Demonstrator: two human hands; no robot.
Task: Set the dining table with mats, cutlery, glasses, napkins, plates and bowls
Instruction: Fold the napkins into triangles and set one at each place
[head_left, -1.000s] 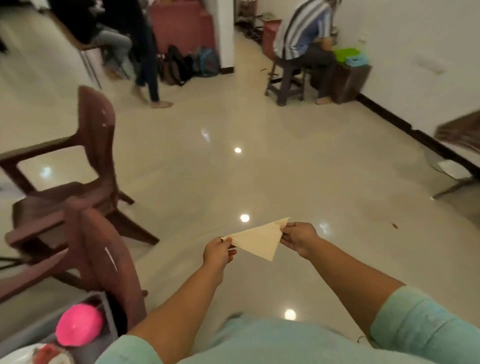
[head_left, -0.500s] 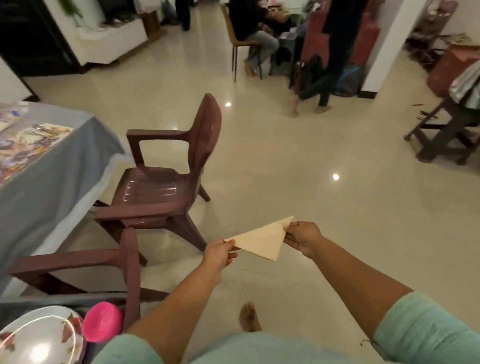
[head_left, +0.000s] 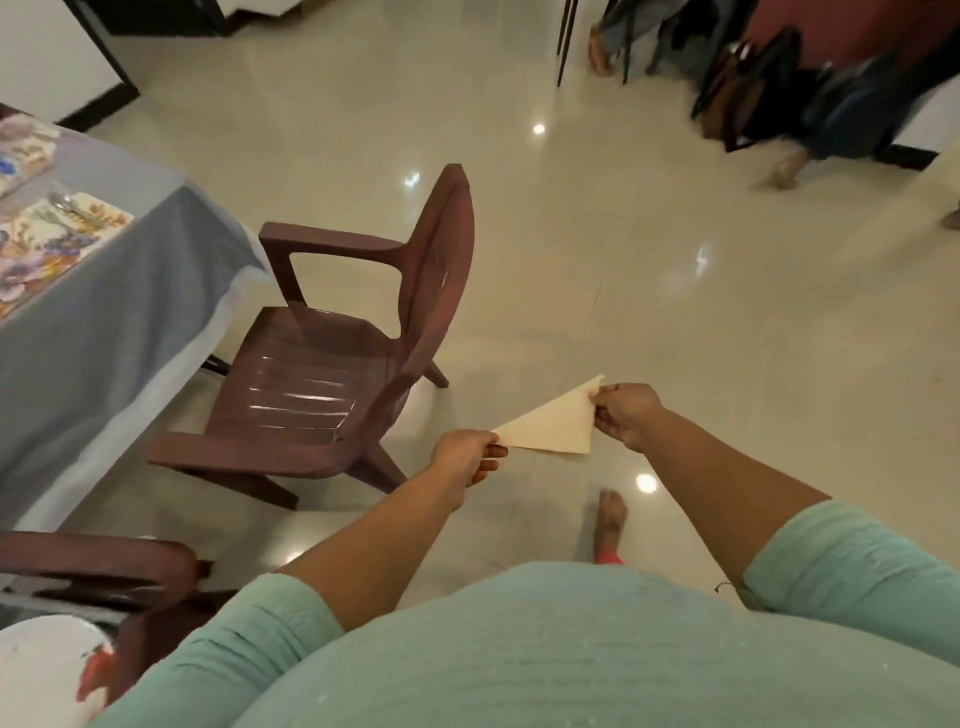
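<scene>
Both hands hold a cream napkin (head_left: 553, 428) (folded into a triangle) taut in the air above the floor: the left hand (head_left: 466, 460) pinches its left tip, the right hand (head_left: 626, 415) pinches its upper right corner. A brown chair (head_left: 332, 374) stands beside the grey-clothed counter (head_left: 114, 312), which carries a floral mat (head_left: 47, 247).
</scene>
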